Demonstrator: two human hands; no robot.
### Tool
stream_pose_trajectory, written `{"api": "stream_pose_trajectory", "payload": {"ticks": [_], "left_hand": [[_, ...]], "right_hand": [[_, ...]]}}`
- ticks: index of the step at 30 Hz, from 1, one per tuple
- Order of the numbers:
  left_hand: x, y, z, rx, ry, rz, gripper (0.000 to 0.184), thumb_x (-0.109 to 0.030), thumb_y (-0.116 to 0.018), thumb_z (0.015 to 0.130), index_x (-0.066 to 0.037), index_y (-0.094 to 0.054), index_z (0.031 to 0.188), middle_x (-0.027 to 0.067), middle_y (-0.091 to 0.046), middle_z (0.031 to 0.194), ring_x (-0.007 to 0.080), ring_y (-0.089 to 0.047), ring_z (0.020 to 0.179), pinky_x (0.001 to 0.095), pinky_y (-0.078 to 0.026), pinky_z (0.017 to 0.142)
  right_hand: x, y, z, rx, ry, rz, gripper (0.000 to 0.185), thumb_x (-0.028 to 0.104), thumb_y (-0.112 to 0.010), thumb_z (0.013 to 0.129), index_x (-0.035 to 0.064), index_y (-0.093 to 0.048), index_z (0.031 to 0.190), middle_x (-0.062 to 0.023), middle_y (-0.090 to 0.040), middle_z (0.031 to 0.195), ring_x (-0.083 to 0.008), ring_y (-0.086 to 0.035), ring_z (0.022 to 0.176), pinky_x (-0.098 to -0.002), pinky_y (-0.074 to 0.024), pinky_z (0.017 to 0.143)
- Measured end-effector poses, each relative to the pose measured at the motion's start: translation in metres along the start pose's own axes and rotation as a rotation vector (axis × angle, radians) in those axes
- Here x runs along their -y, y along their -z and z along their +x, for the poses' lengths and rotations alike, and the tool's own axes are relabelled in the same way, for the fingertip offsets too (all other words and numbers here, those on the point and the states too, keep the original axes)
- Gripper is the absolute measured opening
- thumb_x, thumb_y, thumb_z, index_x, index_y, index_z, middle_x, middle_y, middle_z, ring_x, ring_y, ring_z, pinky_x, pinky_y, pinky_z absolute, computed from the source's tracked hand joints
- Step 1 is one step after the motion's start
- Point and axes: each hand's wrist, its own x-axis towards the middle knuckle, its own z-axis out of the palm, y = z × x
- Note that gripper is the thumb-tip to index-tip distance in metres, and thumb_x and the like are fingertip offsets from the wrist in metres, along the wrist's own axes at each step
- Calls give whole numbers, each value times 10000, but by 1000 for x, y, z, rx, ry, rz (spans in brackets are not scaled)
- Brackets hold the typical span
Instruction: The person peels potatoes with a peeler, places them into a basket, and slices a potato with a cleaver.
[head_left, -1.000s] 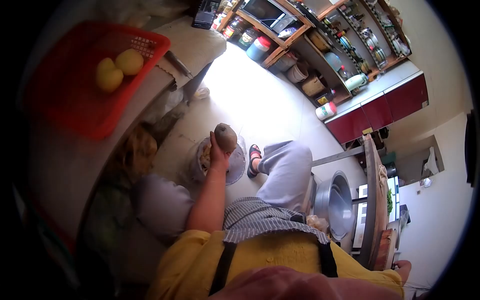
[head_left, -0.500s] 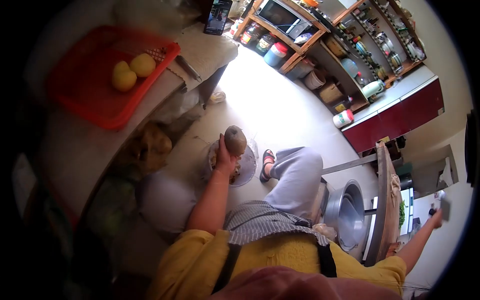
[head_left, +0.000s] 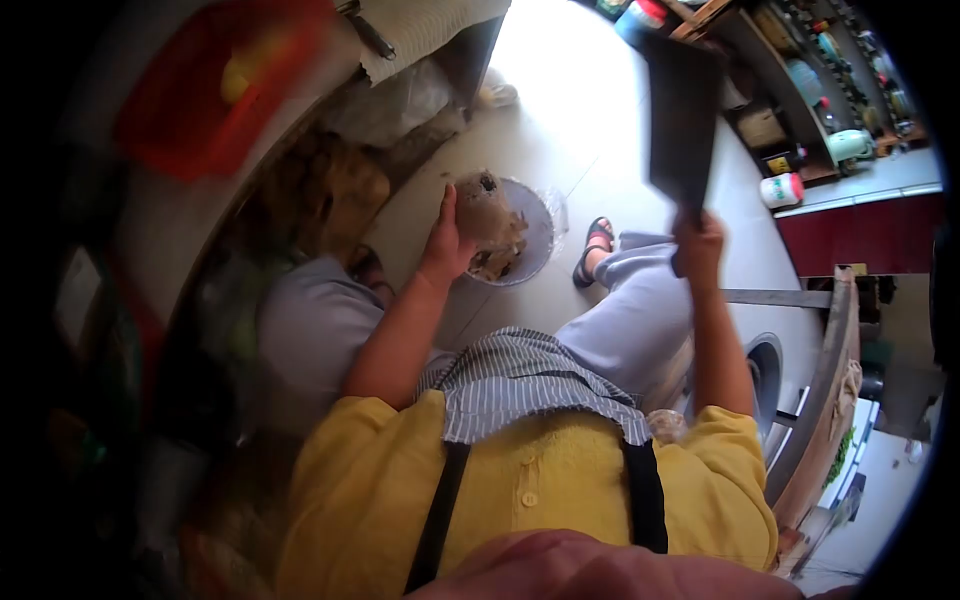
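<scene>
My left hand (head_left: 450,240) holds a brownish, rough-skinned root vegetable (head_left: 483,207) above a round bin (head_left: 540,235) on the floor, which has peelings (head_left: 502,260) in it. On the other side, my right hand (head_left: 698,245) is wrapped round the handle of a large dark cleaver (head_left: 682,120). Its broad blade points up and away from me, slightly blurred, to the right of the vegetable and apart from it.
A red plastic basket (head_left: 190,110) with yellow peeled pieces (head_left: 255,65) stands on the left counter, beside a knife (head_left: 372,35) on a cloth. Bags lie below. A metal basin (head_left: 765,375) and a wooden-edged table (head_left: 820,400) are at the right.
My right hand has come from the far right to the front, bringing the cleaver. The view has shifted. My left hand still holds the vegetable over the bin.
</scene>
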Motion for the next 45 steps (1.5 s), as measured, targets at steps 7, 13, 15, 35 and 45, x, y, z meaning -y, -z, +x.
{"api": "stream_pose_trajectory", "payload": {"ticks": [7,13,15,35,45], "left_hand": [[-4,13,-31,-35,166,-93,622,-564,-411,883,-65,-450,1253,110,-544,1175,234,-559,1039,363,-458,894],[8,-4,-35,-296,209,71,721,-659,-418,817,-86,-471,1252,124,-566,1125,248,-591,971,393,-501,816],[12,-15,-36,-307,193,153,734,-671,-417,809,-89,-469,1254,125,-563,1125,252,-589,968,393,-501,812],[59,59,-20,-302,-231,366,519,-500,-375,925,-111,-431,1264,52,-534,1151,176,-544,1037,325,-447,908],[51,40,-20,-389,-78,217,341,-405,-457,930,-136,-481,1137,23,-556,1041,152,-560,968,315,-475,836]], "right_hand": [[19,-102,-74,341,521,89,480,6,-600,673,115,-598,1140,-82,-551,678,-247,-557,584,-335,-464,542],[10,-108,-89,315,556,91,506,24,-604,636,116,-595,1133,-60,-490,631,-231,-534,568,-346,-453,523],[9,-107,-91,303,538,93,497,35,-603,635,114,-594,1126,-56,-478,624,-228,-528,563,-346,-448,514],[-36,-149,-103,281,405,2,512,49,-609,660,117,-562,1165,-54,-520,645,-221,-570,592,-343,-473,534],[-47,-158,-113,274,342,21,485,53,-597,693,120,-556,1171,-59,-552,676,-233,-586,618,-350,-483,552]]}}
